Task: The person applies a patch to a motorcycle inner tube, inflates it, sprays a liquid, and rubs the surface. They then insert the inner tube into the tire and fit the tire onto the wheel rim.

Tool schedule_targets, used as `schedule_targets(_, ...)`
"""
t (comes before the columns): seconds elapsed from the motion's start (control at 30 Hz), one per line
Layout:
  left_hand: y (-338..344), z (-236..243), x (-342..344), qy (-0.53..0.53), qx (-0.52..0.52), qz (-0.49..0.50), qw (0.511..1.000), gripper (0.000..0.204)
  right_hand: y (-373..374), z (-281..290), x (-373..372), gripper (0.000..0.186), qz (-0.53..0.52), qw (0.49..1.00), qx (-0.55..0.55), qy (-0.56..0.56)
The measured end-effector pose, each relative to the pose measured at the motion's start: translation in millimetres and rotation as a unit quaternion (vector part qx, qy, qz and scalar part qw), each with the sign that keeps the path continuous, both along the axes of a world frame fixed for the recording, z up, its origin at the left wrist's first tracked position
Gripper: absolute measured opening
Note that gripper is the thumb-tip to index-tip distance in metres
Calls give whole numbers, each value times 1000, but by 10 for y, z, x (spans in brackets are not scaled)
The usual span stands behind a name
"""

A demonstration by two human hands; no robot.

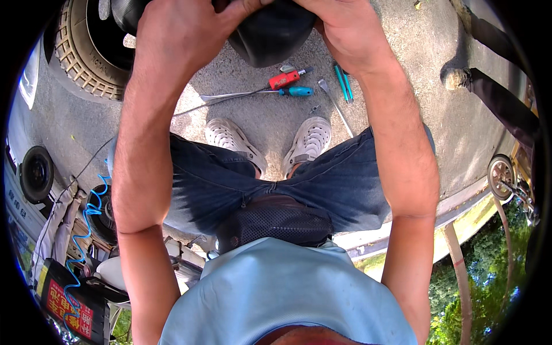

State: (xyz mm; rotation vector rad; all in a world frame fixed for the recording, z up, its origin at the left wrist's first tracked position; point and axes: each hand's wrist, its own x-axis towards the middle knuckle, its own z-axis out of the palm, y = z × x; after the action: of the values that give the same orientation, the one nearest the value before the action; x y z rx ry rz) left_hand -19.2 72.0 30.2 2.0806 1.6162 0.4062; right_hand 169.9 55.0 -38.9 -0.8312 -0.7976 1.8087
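At the upper edge, both my hands are on a black, smooth, rounded thing (276, 37), whose kind I cannot make out because the picture cuts it off. My left hand (187, 26) grips its left side, thumb laid across the top. From the other side my right hand (351, 34) holds it, fingers partly out of view. On the ground below lie a red block-shaped tool (283, 79), a screwdriver with a blue handle (298, 91), a tool with two slim green handles (344, 84) and a metal bar with a flattened end (336, 106).
A large tyre (86, 69) stands at upper left, a smaller wheel (37, 173) farther left. A blue coiled hose (86, 214) hangs near a red and black sign (69, 305). At right are another person's dark-trousered legs (500, 103) and a spoked wheel (501, 178).
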Motion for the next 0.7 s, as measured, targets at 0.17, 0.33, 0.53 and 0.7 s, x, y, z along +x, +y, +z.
schedule_targets(0.17,-2,84,3,-10,-88,5,996,28,-33,176,14,37,19,987,60,-149)
schedule_targets(0.33,12,-48,-338,-280,-329,14,901,24,42,146,251,38,129,914,-44,-382)
schedule_targets(0.53,22,6,-259,61,-94,-68,991,48,-342,-987,609,26,394,614,55,-682)
schedule_targets(0.7,-46,-110,-280,116,-6,-93,989,47,-1078,-1634,317,31,465,524,61,-711)
